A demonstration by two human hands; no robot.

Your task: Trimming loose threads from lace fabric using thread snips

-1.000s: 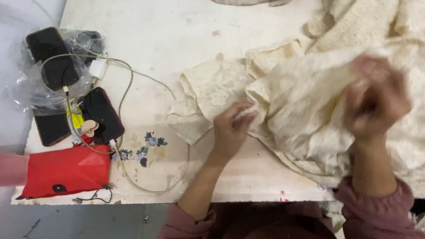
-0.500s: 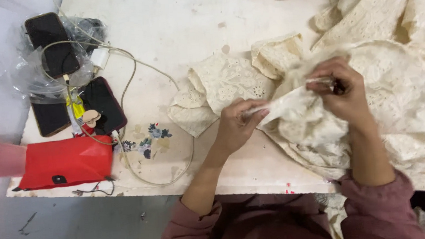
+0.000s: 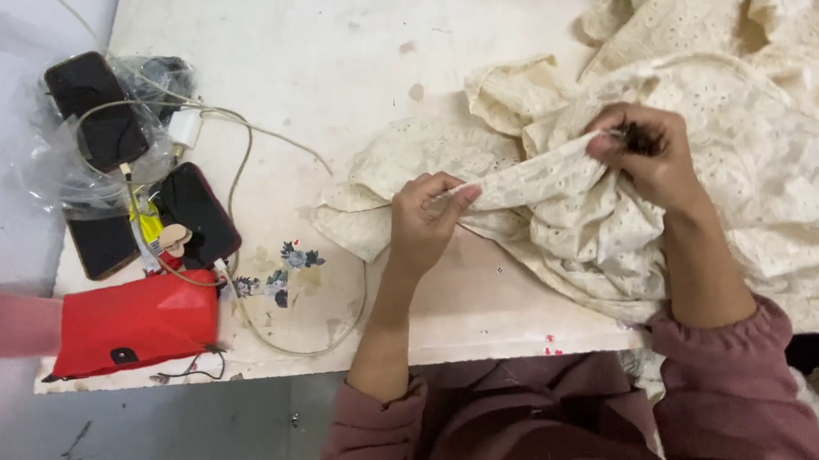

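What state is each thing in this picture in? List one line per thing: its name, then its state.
Left hand: shut, pinching a fabric edge.
Right hand: shut on the fabric and a small dark object.
Cream eyelet fabric: crumpled, one strip pulled taut between the hands.
Phones: screens dark, cables plugged in.
Red pouch: lying flat at the table edge.

Cream eyelet-patterned fabric (image 3: 713, 170), red pouch (image 3: 137, 321), black phones (image 3: 98, 110), white table (image 3: 321, 63), mauve sleeves (image 3: 728, 381)

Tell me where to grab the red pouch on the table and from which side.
Grip the red pouch across its short width near the middle, coming from above. It lies flat at the table front-left corner; cables and phones crowd its far edge, so the near edge offers the freer approach.
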